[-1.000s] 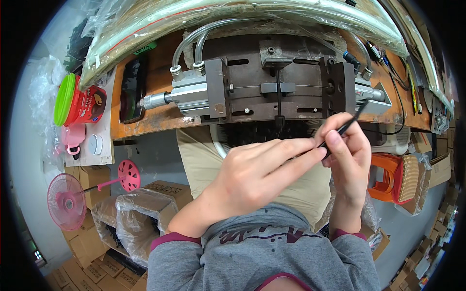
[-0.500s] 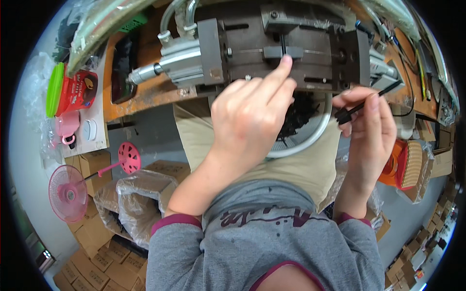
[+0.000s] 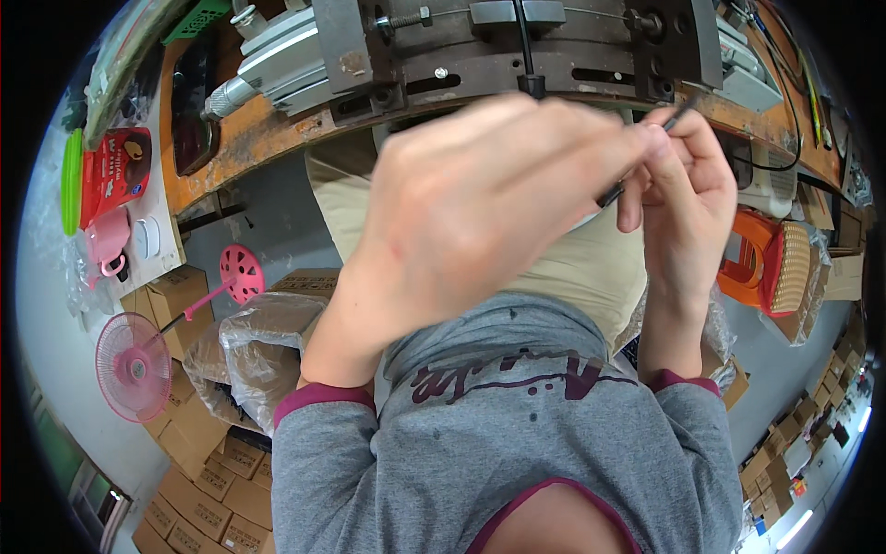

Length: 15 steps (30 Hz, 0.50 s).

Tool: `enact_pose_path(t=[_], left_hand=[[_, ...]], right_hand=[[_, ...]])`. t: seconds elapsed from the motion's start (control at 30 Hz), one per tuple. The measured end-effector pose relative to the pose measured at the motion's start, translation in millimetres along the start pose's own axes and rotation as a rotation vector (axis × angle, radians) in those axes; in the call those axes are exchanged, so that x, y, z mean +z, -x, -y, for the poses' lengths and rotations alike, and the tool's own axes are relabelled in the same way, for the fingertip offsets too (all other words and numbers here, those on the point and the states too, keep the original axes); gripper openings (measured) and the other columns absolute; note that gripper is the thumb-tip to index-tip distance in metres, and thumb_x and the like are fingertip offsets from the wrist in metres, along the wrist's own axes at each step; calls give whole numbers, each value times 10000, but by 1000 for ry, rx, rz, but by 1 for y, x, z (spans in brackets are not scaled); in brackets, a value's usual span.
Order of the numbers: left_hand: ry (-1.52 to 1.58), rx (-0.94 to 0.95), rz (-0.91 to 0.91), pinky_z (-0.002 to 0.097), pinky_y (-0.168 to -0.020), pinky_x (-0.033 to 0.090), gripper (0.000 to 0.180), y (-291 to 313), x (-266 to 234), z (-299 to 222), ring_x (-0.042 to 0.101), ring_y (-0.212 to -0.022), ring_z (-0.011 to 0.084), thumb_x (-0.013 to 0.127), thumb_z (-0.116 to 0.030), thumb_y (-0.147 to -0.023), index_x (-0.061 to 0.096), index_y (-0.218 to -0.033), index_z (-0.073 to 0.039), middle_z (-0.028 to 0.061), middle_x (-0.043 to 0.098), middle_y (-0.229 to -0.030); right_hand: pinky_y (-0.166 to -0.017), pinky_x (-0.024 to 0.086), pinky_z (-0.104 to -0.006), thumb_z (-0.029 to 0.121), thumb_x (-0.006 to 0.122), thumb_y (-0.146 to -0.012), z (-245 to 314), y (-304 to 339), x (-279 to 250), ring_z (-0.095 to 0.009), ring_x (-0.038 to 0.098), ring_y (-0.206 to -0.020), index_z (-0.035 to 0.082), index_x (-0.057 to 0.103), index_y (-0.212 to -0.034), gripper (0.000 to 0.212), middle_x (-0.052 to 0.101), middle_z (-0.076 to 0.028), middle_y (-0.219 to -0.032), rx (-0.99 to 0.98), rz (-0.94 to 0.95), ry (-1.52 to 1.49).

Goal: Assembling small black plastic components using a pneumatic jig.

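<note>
My right hand [image 3: 688,180] is closed on a thin black rod [image 3: 678,115], thumb against fingers, to the right of the bench's front edge. Across to it reaches my left hand [image 3: 480,208], somewhat blurred, with its fingers pressed together at the right fingertips. What the left fingers grip, if anything, is hidden. A dark end [image 3: 609,195] shows just below them. Another black rod with a wider end [image 3: 531,85] stands out toward me from a grey clamp block [image 3: 494,13] on the dark metal fixture [image 3: 544,60]. My left hand covers the basket on my lap almost wholly.
Metal cylinders [image 3: 281,69] flank the fixture on the wooden bench [image 3: 249,162]. To the left are a red tub [image 3: 115,171], a pink cup [image 3: 108,235] and a pink fan [image 3: 134,367]. Cartons [image 3: 208,489] and a plastic-lined box [image 3: 263,337] stand below. An orange stool [image 3: 761,263] is at right.
My left hand has left the clamp and swung right to meet my right hand. The rod in the clamp now shows its wider end toward me. The view has shifted, with the fixture higher up.
</note>
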<state>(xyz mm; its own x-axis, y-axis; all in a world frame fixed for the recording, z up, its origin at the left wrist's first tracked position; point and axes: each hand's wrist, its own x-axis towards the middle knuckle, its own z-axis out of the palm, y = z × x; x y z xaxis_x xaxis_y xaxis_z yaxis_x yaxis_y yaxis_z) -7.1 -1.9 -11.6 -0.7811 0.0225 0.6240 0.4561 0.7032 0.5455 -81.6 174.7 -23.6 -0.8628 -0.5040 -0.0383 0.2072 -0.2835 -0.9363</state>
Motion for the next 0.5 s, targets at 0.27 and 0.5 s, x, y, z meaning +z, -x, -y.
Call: enact_pose_path(t=[0.27,0.5], left_hand=[[133,-36,-77,256,-622,523,374,12,-7,-3,644,-756,164,799,63,-628,747,-992,-7,95,667,-949],[-177,-29,-126,273,-677,543,313,17,-6,12,673,-818,174,784,38,-683,735,-987,-20,108,687,-1142]], right_hand=[[-502,441,-199,97,653,-942,-35,5,-6,-93,589,-551,-16,633,-1031,146,679,-92,-786,65,6,101],[-603,519,-345,120,777,-734,-143,22,-58,-228,650,-694,73,712,-839,132,604,-80,-802,-66,174,1432]])
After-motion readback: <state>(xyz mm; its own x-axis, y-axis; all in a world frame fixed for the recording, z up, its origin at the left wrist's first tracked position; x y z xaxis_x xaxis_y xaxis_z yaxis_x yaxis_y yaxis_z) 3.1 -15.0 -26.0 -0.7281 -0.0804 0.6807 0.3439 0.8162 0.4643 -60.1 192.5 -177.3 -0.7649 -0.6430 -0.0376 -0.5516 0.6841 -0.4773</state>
